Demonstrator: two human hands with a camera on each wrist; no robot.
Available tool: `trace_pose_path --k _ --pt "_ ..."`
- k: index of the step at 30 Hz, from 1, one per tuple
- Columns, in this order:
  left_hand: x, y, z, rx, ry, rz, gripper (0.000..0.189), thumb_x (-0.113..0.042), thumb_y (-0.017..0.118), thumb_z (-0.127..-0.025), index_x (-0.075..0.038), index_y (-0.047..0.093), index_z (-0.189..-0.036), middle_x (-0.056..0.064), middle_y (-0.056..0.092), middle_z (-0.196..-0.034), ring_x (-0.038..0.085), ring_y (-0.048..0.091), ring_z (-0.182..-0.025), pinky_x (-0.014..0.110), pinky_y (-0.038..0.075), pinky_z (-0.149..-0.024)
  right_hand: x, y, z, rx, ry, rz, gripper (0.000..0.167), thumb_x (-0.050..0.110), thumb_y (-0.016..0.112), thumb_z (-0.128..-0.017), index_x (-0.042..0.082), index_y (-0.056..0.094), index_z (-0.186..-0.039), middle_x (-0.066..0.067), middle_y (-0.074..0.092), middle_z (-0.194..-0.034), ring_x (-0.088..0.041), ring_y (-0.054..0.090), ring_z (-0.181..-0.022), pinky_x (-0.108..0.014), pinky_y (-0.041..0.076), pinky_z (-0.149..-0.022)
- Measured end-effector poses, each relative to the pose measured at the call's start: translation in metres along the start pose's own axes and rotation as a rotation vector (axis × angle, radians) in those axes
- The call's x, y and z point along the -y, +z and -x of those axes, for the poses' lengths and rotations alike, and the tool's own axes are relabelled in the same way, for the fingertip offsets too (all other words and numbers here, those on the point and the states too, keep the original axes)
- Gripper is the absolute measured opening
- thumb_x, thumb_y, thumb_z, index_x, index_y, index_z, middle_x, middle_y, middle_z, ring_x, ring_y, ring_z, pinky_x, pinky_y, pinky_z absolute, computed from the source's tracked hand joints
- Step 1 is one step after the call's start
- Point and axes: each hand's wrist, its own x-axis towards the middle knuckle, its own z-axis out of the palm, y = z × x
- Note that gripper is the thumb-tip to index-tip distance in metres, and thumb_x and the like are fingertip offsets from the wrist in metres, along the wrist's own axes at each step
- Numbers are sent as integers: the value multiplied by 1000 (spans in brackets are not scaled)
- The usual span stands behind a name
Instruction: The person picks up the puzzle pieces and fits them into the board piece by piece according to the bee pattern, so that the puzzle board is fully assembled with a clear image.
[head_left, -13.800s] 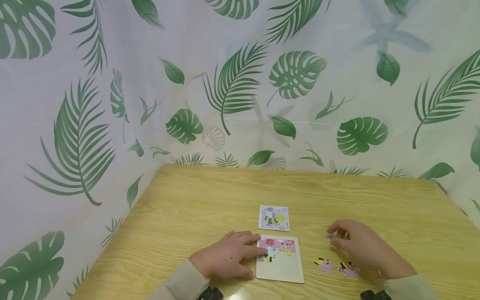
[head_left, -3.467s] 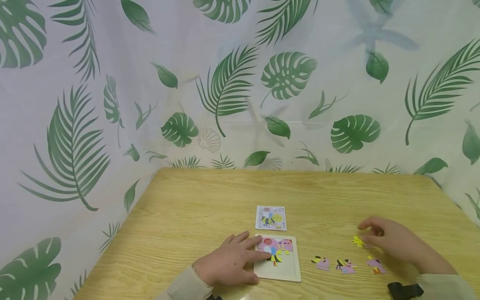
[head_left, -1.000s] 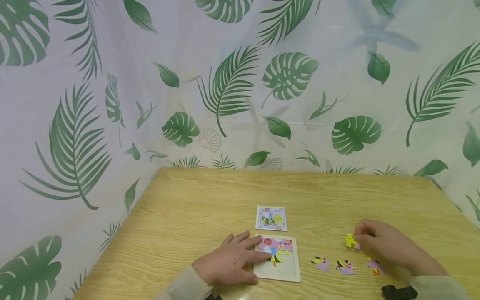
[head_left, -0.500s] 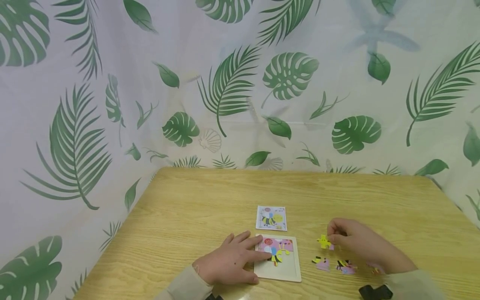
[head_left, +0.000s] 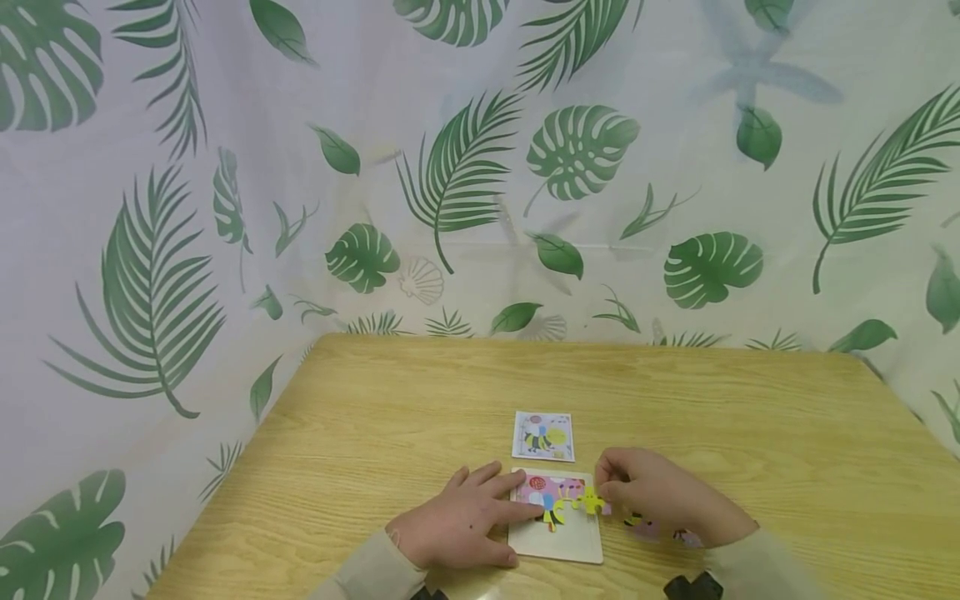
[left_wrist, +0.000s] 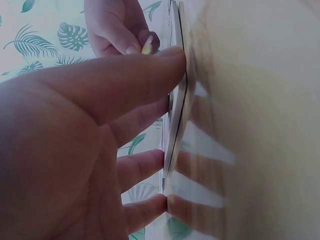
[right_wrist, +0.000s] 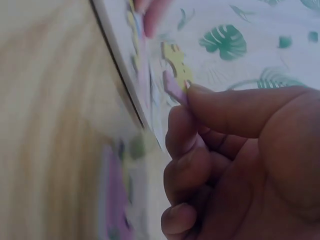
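Observation:
My right hand (head_left: 645, 487) pinches a yellow and pink jigsaw puzzle piece (head_left: 590, 502) between thumb and curled index finger. In the head view that piece overlaps the right rim of the white puzzle tray (head_left: 558, 546); the right wrist view shows the piece (right_wrist: 176, 67) held up off the table. Spread fingers of my left hand (head_left: 465, 517) rest on the tray's left side, the index fingertip on the joined pieces. Those joined pieces (head_left: 551, 486) form a pink strip along the top and part of a striped bee below it. The tray's lower part shows bare.
Behind the tray lies a square picture card (head_left: 543, 436) with a bee on it. Loose puzzle pieces (head_left: 641, 527) lie right of the tray, partly hidden by my right hand and forearm. A leaf-patterned curtain (head_left: 480, 167) hangs behind the wooden table (head_left: 420, 400).
My right hand has carried the yellow piece leftward from the right of the table to the tray's right rim. My left hand has stayed in place on the tray.

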Motion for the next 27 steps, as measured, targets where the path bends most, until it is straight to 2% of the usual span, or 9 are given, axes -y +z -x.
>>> trace_pose_path --k 7,17,21,24,27 --pt "0 1 -1 0 -2 -25 61 -49 70 -92 -43 49 -150 -6 26 -165 32 21 -151 67 23 -113 12 19 -11 -41 65 109 12 18 69 -95 14 62 -87 1 57 -75 -17 50 -67 -31 40 -58" --pt "-1 1 -1 -5 -8 -31 61 -49 70 -92 -43 50 -149 -5 27 -165 35 22 -150 67 22 -113 21 30 -17 -93 148 153 14 12 70 -94 15 62 -83 0 58 -75 -17 52 -70 -34 42 -63" --pt "-3 1 -1 -9 -15 -16 60 -50 70 -92 -42 51 -148 -4 27 -165 35 21 -151 67 22 -113 19 33 -19 -104 145 177 14 11 71 -92 16 63 -82 1 58 -74 -17 52 -69 -34 43 -63" --pt "-5 0 -1 -22 -6 -7 59 -48 71 -92 -39 54 -147 -2 25 -166 33 17 -152 64 21 -115 18 34 -19 -109 135 193 14 11 72 -91 16 63 -82 2 58 -73 -16 52 -68 -34 43 -63" --pt "-8 -1 -3 -43 33 -14 58 -47 71 -93 -32 55 -147 -1 26 -165 28 17 -153 59 21 -117 17 34 -20 -109 144 199 15 11 72 -91 17 63 -81 2 58 -73 -16 52 -68 -34 42 -62"
